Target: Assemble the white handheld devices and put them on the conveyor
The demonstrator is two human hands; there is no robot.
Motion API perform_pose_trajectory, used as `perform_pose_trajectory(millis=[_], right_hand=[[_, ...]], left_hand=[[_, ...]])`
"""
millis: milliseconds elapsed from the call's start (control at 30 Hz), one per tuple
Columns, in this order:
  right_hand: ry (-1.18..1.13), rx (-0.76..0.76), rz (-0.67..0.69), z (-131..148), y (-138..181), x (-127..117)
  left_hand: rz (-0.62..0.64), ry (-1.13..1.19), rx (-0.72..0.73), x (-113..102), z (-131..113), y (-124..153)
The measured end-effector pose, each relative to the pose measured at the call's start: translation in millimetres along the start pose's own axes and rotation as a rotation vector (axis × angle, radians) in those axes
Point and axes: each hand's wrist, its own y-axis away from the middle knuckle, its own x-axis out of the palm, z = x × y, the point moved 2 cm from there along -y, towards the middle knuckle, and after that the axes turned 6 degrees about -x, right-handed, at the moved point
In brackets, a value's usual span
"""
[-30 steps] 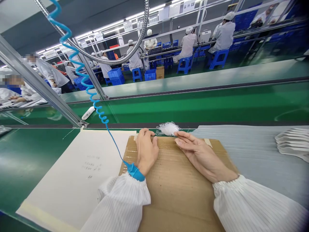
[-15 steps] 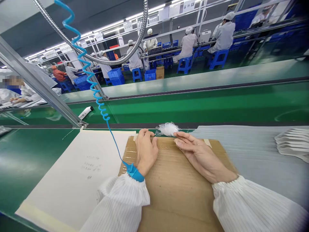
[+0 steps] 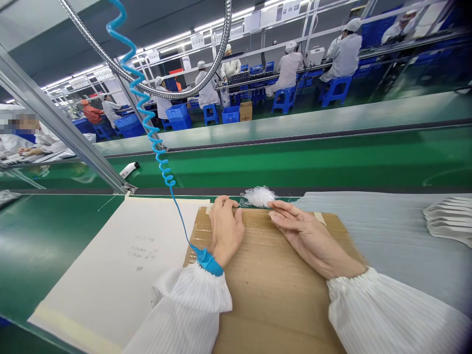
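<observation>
The sleeves (image 3: pixel 184 309) are white-striped, the coiled cord (image 3: pixel 162 157) blue, the cardboard (image 3: pixel 273 295) brown, the bench (image 3: pixel 44 246) green.
</observation>
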Motion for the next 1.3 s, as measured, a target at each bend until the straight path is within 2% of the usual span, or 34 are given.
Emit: perform_pose_trajectory(millis=[1300], right_hand=[[0.043, -0.016, 0.015, -1.0, -2.1, -1.4]], left_hand=[[0.001, 0.011, 0.003, 0.1, -0.3, 0.2]])
